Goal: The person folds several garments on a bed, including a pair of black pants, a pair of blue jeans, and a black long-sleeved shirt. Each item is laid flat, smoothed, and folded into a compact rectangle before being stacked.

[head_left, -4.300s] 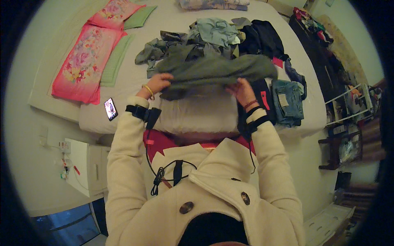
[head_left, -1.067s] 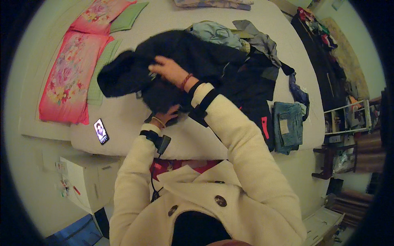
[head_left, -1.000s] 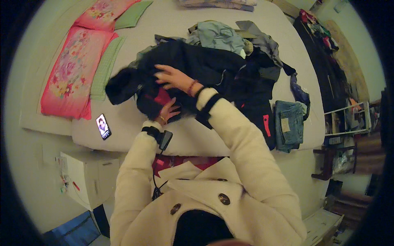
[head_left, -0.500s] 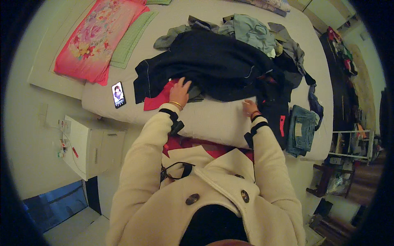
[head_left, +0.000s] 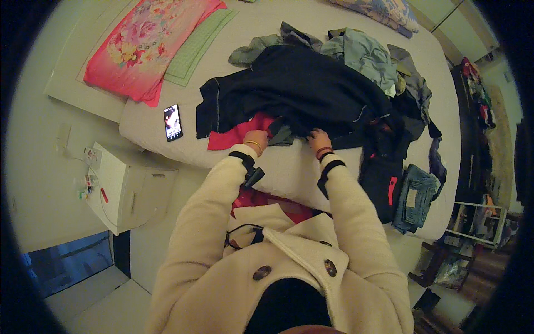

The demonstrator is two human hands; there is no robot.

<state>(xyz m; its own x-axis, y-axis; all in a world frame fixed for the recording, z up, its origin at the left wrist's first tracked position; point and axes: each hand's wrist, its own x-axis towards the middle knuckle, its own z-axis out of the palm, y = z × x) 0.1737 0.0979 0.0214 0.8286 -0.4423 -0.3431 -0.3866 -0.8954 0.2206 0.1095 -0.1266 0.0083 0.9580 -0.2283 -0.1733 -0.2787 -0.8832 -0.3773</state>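
A large dark garment (head_left: 295, 83) lies spread over the bed, its near edge toward me. From under that edge shows a red cloth (head_left: 225, 138), with a piece of grey-green cloth (head_left: 282, 136) beside it. My left hand (head_left: 257, 138) is closed on the red cloth, its fingertips partly hidden. At the near edge of the dark garment, my right hand (head_left: 319, 138) has its fingers curled onto the fabric. Both hands are low over the bed's near side, a short distance apart.
A lit phone (head_left: 173, 122) lies on the bed (head_left: 186, 158) at the left, near a pink floral pillow (head_left: 147, 50). Folded jeans (head_left: 416, 197) and a folded black garment (head_left: 382, 183) sit at the right. Grey-green clothes (head_left: 364, 58) are heaped behind. A white nightstand (head_left: 125, 192) stands left.
My right hand has moved left, from the bare sheet to the dark garment's edge. My left hand has closed on the red cloth, whose top is now bunched up. The view has shifted slightly.
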